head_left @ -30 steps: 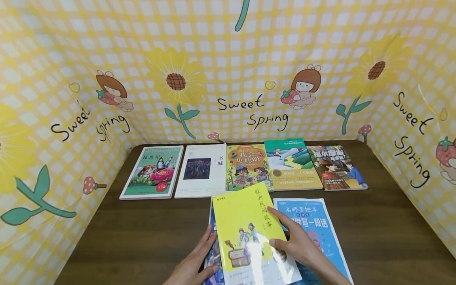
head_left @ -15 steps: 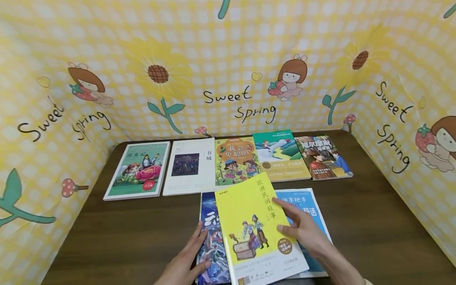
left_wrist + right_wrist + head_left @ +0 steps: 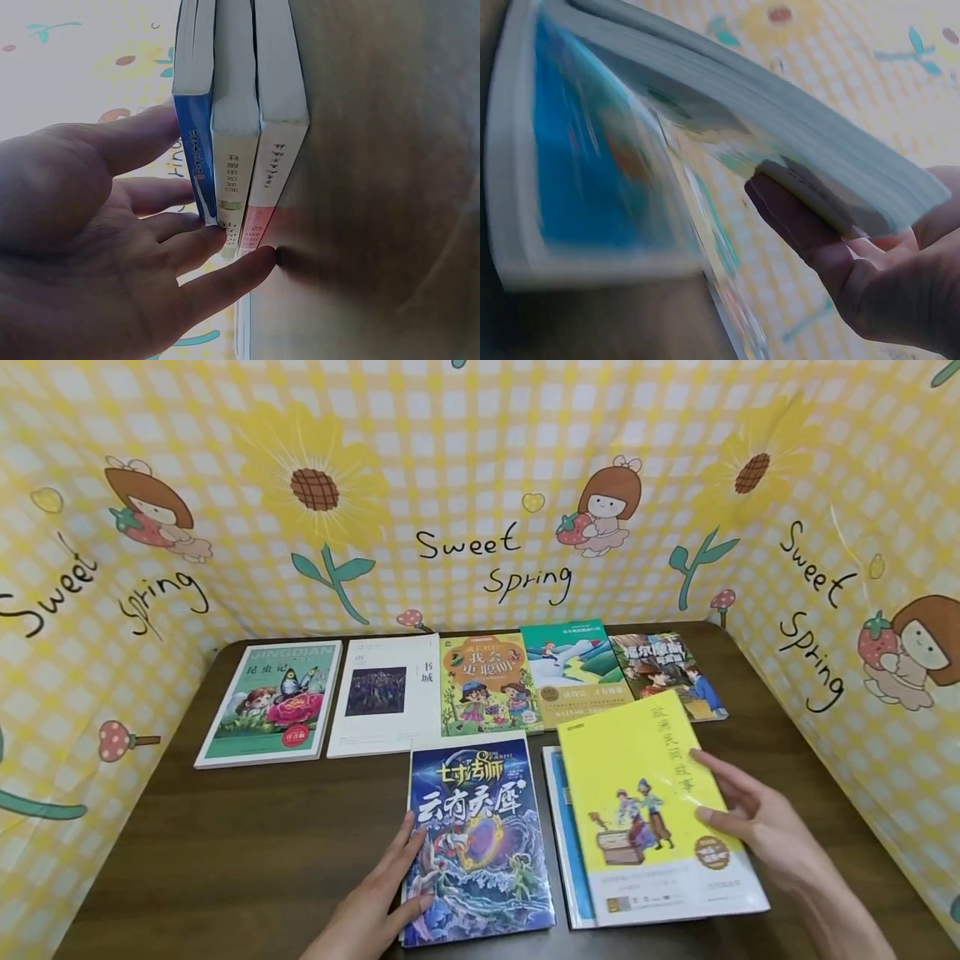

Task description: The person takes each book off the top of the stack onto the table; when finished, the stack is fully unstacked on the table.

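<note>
My right hand (image 3: 772, 835) pinches a yellow book (image 3: 607, 777) at its right edge, with the thumb on the cover. That book overlaps a light-blue book (image 3: 572, 852) lying on the table; in the right wrist view a gap shows between the tilted held book (image 3: 780, 112) and the blue cover (image 3: 592, 172). To their left, a dark-blue illustrated book (image 3: 480, 827) tops a stack. My left hand (image 3: 378, 893) rests along the stack's left side, its fingers loosely extended against the spines. The left wrist view shows a blue spine (image 3: 196, 150) above two pale spines.
Along the back of the wooden table (image 3: 247, 852) lies a row of books: a green one (image 3: 270, 702), a white one (image 3: 386, 693), an orange one (image 3: 487, 685), a green-and-yellow one (image 3: 573, 672) and a brown one (image 3: 697, 685). A yellow checked cloth (image 3: 480, 468) surrounds the table.
The yellow book has moved right with my right hand, off the dark-blue book and over the light-blue one. The left hand stays beside the stack. The head view has shifted.
</note>
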`<state>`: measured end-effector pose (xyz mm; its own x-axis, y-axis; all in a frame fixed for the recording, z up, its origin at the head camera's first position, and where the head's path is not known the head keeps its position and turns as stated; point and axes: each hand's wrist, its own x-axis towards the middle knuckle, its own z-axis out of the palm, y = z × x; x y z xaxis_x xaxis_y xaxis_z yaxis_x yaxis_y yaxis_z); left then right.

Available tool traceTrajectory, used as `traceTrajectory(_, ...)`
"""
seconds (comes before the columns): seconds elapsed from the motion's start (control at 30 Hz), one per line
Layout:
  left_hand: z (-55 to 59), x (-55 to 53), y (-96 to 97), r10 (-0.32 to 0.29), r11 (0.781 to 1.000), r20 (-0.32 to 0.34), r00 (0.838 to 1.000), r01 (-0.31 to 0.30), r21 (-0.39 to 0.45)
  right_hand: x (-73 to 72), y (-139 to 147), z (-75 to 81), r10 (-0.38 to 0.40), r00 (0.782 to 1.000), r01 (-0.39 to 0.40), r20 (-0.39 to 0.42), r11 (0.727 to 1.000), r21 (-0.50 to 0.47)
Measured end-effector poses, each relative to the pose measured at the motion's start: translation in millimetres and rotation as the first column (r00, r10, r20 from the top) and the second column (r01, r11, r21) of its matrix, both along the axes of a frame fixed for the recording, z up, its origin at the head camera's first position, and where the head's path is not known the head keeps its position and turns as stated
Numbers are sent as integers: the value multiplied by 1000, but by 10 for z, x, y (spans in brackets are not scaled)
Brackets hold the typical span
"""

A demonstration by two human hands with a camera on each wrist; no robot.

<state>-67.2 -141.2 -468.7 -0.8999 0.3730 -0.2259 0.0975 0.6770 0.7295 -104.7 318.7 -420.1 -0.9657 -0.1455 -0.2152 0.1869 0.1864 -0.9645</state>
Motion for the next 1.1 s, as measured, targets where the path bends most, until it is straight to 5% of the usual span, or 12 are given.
traceTrajectory(0.23,3,19,-19,9,1000,-5,1000,-9,-7,-16,587,-63,-24,1000,24,-11,998,-50)
traceTrajectory(0.4,19,0,-13,3,1000,-3,1000,-3,-22,0,846,-109,-37,997,38,-66,999,10)
traceTrajectory(0.63,37,-6,1,1,1000,-15,1000,-1,-20,-34,1049,-130,-29,993,34,-112,998,45)
traceTrajectory(0.87,30,-13,43,25,999,2,1000,-25,-32,-18,1216,-141,-41,994,67,-99,959,275)
traceTrajectory(1.1,26,-6,47,34,999,-4,999,-34,-35,-51,1321,-211,-17,994,48,-108,954,295)
